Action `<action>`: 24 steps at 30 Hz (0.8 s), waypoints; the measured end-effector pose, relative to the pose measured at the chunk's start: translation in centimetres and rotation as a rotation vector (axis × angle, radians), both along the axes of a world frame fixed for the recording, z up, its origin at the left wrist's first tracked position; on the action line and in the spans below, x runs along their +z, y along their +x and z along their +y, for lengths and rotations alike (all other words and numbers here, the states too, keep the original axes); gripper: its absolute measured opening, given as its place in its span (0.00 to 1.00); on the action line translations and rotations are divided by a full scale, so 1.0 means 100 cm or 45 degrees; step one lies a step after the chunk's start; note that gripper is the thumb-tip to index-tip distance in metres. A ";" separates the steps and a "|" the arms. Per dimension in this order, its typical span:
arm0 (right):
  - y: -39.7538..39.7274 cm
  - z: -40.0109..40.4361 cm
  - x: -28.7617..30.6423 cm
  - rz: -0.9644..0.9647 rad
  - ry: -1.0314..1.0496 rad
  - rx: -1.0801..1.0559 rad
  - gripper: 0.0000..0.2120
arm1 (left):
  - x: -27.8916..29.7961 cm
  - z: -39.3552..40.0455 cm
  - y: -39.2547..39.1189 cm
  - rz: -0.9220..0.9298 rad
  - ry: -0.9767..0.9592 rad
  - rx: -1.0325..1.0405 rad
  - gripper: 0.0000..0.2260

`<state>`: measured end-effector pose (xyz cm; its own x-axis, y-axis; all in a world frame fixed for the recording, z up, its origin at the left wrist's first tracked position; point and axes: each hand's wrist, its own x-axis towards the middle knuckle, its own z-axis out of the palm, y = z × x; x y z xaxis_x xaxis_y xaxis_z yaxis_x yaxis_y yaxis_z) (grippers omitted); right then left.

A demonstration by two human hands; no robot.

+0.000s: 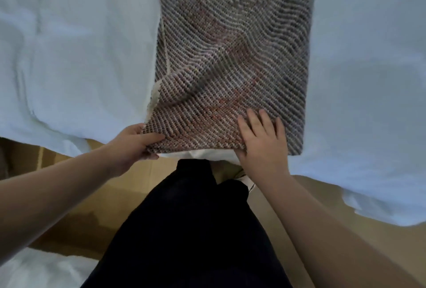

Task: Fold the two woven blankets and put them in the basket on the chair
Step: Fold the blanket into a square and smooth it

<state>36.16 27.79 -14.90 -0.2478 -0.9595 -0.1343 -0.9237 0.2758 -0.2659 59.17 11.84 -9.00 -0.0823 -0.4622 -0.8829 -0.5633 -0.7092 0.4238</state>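
woven blanket (232, 52) lies folded on white bed (69, 45). left hand (136, 143) pinches near corner, lifted; right hand (260, 140) presses flat, fingers (253, 118) straight. soft, limp, likely grippy weave; best held at corners.

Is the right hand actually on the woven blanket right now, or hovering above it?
Touching. The head view shows the right hand lying flat with fingers spread on the woven blanket near its front edge, no gap visible under the fingers.

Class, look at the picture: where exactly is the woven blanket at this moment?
In the head view the woven blanket lies centre frame on the white bedding, its near edge at the bed's edge, with the left hand pinching its near-left corner and the right hand pressing flat near-right.
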 end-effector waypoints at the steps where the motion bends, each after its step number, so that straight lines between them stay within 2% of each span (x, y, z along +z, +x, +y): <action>1: -0.004 0.003 -0.002 0.018 -0.036 -0.032 0.32 | 0.000 -0.001 0.000 -0.006 -0.002 -0.037 0.04; 4: -0.012 0.008 -0.012 0.093 -0.153 -0.145 0.27 | -0.005 -0.007 -0.001 -0.026 -0.005 -0.130 0.05; 9: -0.019 0.019 -0.018 0.161 -0.174 -0.260 0.28 | -0.015 -0.009 0.007 -0.037 -0.013 -0.145 0.05; 12: -0.033 0.025 -0.015 0.092 -0.145 -0.407 0.26 | -0.021 -0.010 0.008 -0.049 -0.059 -0.142 0.05; 15: -0.040 0.035 -0.009 -0.028 -0.158 -0.504 0.29 | -0.025 -0.006 0.009 -0.052 -0.087 -0.117 0.04; 19: -0.046 0.044 0.004 -0.166 -0.102 -0.460 0.38 | -0.027 -0.001 0.013 -0.065 -0.112 -0.091 0.02; 24: -0.040 0.066 0.021 -0.188 0.042 -0.363 0.37 | -0.023 0.007 0.029 -0.054 -0.087 -0.125 0.04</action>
